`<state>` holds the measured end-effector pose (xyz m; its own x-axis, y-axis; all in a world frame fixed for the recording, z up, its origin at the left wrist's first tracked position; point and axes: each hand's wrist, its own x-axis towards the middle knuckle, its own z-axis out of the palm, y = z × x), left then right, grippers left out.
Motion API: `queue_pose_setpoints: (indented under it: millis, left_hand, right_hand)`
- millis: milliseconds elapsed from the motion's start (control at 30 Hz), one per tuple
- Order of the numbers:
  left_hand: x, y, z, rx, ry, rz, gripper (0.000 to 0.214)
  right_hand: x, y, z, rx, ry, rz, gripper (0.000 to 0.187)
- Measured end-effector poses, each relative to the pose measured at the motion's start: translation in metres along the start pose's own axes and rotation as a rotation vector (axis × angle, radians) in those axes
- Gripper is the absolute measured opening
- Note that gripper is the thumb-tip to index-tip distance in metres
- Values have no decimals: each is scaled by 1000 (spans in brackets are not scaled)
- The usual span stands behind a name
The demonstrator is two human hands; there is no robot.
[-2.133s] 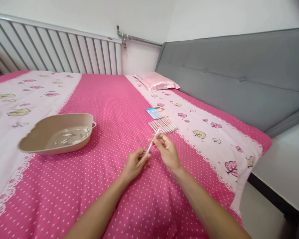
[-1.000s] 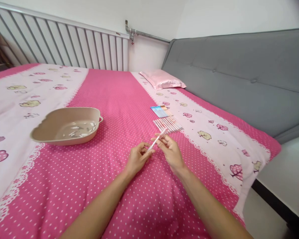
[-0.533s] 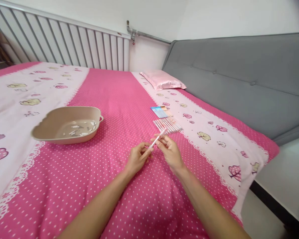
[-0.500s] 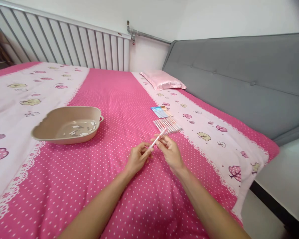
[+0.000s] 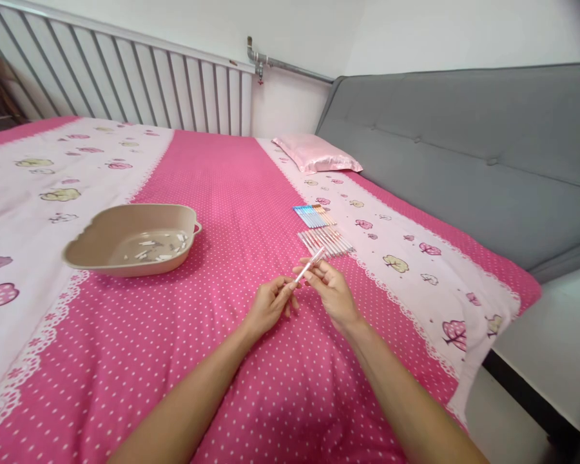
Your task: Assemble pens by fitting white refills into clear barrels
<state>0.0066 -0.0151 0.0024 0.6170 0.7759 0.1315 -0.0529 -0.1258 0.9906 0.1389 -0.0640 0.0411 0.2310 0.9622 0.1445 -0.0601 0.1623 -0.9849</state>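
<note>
Both my hands meet over the pink dotted bedspread (image 5: 232, 193). My right hand (image 5: 332, 293) pinches a thin pink-and-white pen (image 5: 310, 264) that points up and away. My left hand (image 5: 269, 304) has its fingertips closed on the pen's near end. Just beyond lie a row of pinkish pens (image 5: 327, 241) and a row of blue pens (image 5: 313, 216), side by side on the sheet.
A beige shallow tray (image 5: 96, 258) with several small white bits inside sits to the left. A pink pillow (image 5: 316, 153) lies at the far end by the grey padded headboard (image 5: 464, 148). A slatted radiator (image 5: 125, 84) lines the back wall.
The hands have stayed together on the pen with only small finger shifts. The camera view has drifted slightly, so the tray appears a little further right.
</note>
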Motion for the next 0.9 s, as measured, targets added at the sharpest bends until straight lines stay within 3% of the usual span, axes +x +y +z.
queue_pose_setpoints:
  millis: [567,900]
  left_hand:
    - [-1,4,-1,-25,-66,-9,36]
    - [0,-1,-1,-36,-27,-8,33]
  right_hand:
    - [0,-2,3,34,-52,6,29]
    - [1,1,4,-63,58,-30,25]
